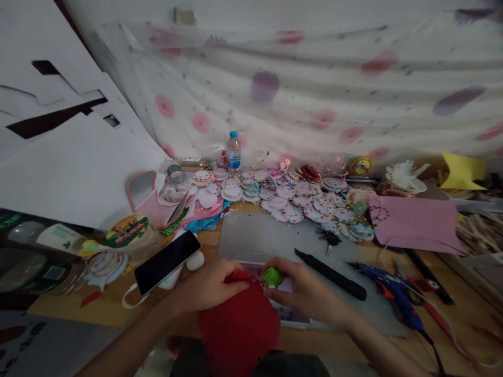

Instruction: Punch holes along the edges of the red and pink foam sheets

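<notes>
My left hand grips the upper edge of a red sheet with a rounded outline, thumb on top. The sheet hangs over the table's front edge toward my lap; its material is not plain to see. Just right of it, my right hand pinches a small bright green object with a pale lower end, close to the sheet's upper right edge. I cannot make out its exact kind. Beneath both hands, a shallow light-coloured tray or box is partly hidden.
A grey board bears a black utility knife and keys. Many decorated paper discs lie behind it. To the right is a blue glue gun with its cord; to the left, a phone. A water bottle stands behind.
</notes>
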`<state>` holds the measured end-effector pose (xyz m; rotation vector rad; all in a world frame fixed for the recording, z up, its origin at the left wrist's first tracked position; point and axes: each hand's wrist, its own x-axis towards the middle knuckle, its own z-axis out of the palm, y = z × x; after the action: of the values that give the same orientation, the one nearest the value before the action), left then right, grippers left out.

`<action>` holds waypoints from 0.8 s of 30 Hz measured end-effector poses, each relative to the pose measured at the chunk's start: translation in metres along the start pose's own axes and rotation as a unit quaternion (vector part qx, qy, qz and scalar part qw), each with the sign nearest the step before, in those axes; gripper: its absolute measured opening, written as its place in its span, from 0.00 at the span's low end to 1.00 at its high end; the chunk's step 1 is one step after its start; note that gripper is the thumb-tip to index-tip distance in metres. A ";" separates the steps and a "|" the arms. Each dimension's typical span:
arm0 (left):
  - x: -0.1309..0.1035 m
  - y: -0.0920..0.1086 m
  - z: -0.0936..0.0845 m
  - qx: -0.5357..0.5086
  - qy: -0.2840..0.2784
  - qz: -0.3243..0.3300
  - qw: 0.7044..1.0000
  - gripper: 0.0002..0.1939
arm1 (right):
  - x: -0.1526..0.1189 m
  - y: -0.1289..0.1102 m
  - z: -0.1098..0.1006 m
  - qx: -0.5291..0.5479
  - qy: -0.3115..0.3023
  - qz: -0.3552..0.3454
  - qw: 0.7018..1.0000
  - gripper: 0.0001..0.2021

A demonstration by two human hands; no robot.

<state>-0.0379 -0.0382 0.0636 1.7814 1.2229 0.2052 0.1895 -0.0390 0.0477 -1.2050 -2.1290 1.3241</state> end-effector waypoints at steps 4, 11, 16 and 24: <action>-0.006 0.019 -0.002 -0.012 -0.008 0.005 1.000 0.12 | -0.006 -0.017 -0.005 -0.077 0.001 -0.001 0.997 0.10; -0.011 0.027 -0.002 -0.021 0.011 -0.006 1.000 0.12 | -0.008 -0.029 -0.009 -0.108 -0.007 -0.016 0.994 0.08; -0.011 0.028 -0.001 -0.024 0.016 -0.003 1.000 0.12 | -0.008 -0.029 -0.009 -0.112 0.003 -0.022 0.993 0.09; -0.007 0.029 -0.001 -0.043 0.003 -0.008 0.999 0.12 | -0.005 -0.025 -0.009 -0.114 0.009 -0.038 0.993 0.10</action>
<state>-0.0229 -0.0451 0.0887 1.6983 1.2142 0.2514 0.1869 -0.0426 0.0741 -1.2022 -2.3385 1.0563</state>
